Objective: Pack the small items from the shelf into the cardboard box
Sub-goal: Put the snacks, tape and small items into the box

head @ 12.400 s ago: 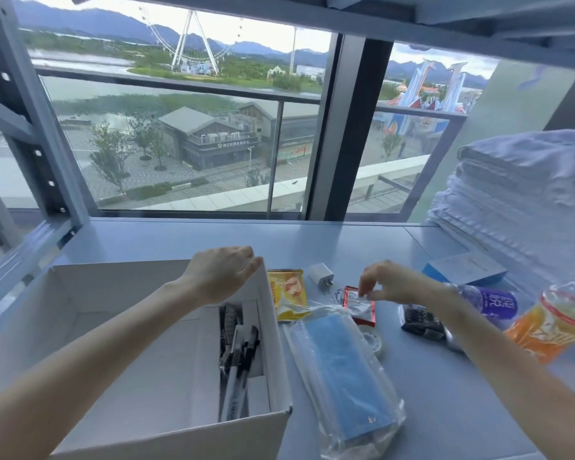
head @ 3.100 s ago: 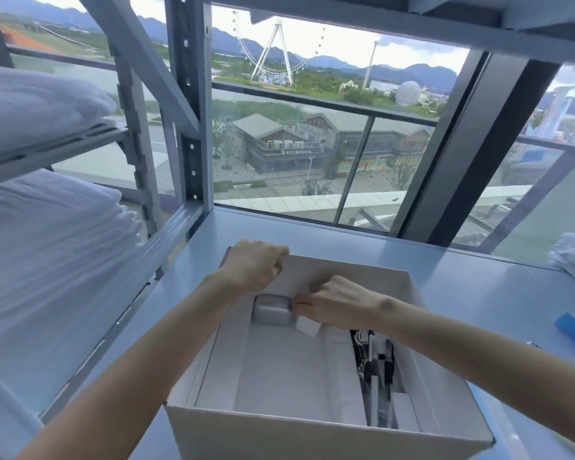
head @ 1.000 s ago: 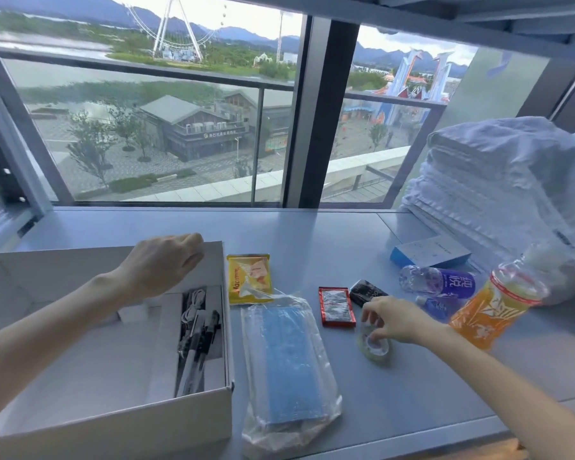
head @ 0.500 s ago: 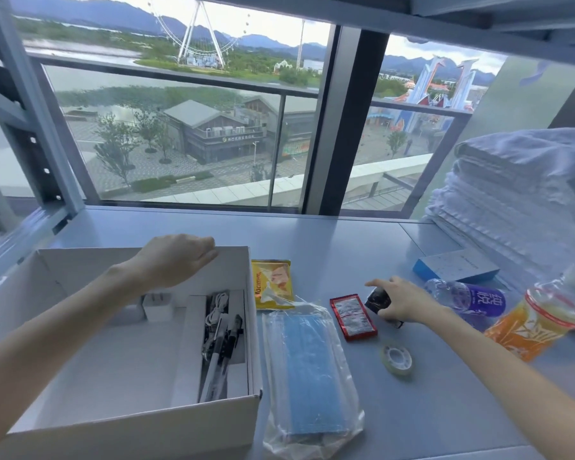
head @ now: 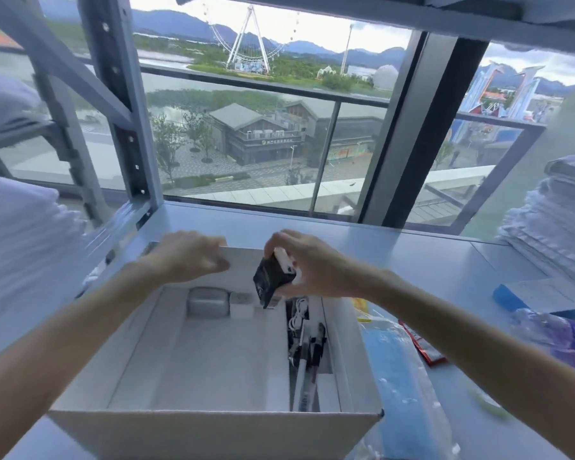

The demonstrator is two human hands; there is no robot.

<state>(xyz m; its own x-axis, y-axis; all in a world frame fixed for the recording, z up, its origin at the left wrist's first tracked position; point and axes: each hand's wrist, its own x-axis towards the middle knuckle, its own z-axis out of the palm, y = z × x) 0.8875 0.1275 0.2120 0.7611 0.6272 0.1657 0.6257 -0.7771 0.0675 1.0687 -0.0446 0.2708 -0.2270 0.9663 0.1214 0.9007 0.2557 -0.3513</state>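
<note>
The open cardboard box (head: 213,433) stands on the shelf in front of me. My right hand (head: 316,267) grips a small black packet (head: 272,278) and holds it above the box's far side. My left hand (head: 188,255) holds the box's far rim, fingers curled over it. Inside lie a grey earbud case (head: 208,302), a white charger plug (head: 242,304), and pens with a white cable (head: 307,356) along the right side.
Right of the box lie a bag of blue masks (head: 399,370), a red packet (head: 424,343), a yellow snack packet (head: 361,308), a purple-labelled bottle (head: 558,333), a blue-white box (head: 545,295). Folded towels (head: 555,220) stand far right, more (head: 17,234) on the left.
My right hand picked the black packet off the shelf and carried it left, over the box. My left hand stayed on the box's far rim. The view swung left.
</note>
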